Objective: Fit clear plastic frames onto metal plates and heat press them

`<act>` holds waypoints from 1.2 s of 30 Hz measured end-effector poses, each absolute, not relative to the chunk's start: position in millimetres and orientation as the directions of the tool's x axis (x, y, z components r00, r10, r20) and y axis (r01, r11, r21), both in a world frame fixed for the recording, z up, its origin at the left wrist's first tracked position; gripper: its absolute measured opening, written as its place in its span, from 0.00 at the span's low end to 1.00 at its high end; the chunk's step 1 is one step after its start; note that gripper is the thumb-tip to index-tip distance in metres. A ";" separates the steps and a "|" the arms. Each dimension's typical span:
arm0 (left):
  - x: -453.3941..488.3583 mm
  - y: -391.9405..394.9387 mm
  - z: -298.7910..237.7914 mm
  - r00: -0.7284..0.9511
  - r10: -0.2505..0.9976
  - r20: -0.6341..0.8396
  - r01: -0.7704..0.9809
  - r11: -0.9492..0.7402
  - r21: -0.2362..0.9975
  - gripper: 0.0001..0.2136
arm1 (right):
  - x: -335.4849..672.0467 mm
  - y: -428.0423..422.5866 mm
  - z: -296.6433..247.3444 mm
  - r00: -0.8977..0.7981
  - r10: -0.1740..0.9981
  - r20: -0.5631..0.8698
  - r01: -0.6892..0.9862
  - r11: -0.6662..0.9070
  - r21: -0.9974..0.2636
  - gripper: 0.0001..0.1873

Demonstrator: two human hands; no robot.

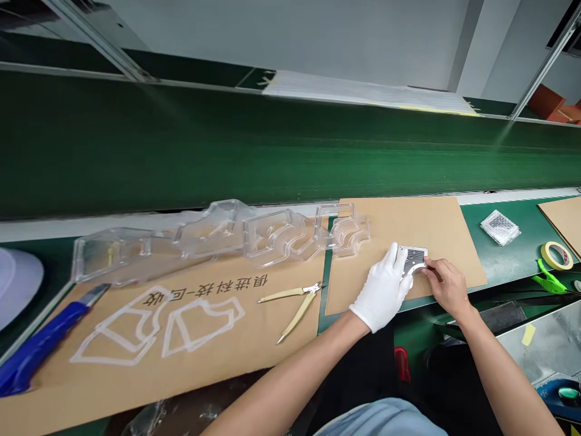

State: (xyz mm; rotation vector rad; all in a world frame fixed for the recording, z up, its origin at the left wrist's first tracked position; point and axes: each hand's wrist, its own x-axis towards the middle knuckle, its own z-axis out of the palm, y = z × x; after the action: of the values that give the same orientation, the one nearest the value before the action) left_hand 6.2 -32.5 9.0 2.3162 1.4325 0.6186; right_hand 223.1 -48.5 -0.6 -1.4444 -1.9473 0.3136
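Note:
My left hand (380, 292), in a white glove, grips the left side of a small flat plate (414, 257) with a pale silvery rim and a dark grey middle. Bare fingers of my right hand (447, 284) pinch the plate's right edge. Both hands hold it over the front part of a brown cardboard sheet (399, 224). What lies under the plate is hidden. To the left are cream-handled nippers (299, 297), spread apart on another cardboard sheet (272, 339) with printed characters.
Clear plastic trays (272, 233) run along the left sheet's back edge. White cut-out outlines (200, 327) and a blue utility knife (49, 345) lie nearer. A speckled packet (500, 227), tape roll (557, 255) and green-handled scissors (550, 281) are at right. A green panel (272, 145) stands behind.

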 end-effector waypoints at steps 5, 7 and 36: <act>7.1 -36.3 -0.7 0.403 0.899 0.170 0.705 -0.423 0.569 0.29 | 219.7 -52.3 -2.8 -0.117 0.909 0.400 0.727 0.352 -0.589 0.13; 11.4 -37.9 -3.7 0.404 0.900 0.164 0.718 -0.423 0.552 0.28 | 217.1 -53.3 -6.8 -0.094 0.905 0.416 0.731 0.346 -0.588 0.11; -2.4 38.2 1.9 0.306 0.952 0.032 0.401 -0.159 0.902 0.19 | 185.8 -55.0 6.4 -0.353 0.813 0.464 0.795 0.522 -0.309 0.17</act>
State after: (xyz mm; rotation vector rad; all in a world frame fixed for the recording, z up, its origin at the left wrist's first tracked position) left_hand -2.4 38.2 1.9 1.7224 1.2293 0.8144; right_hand 185.8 -55.0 6.4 -1.3036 -2.1928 0.0397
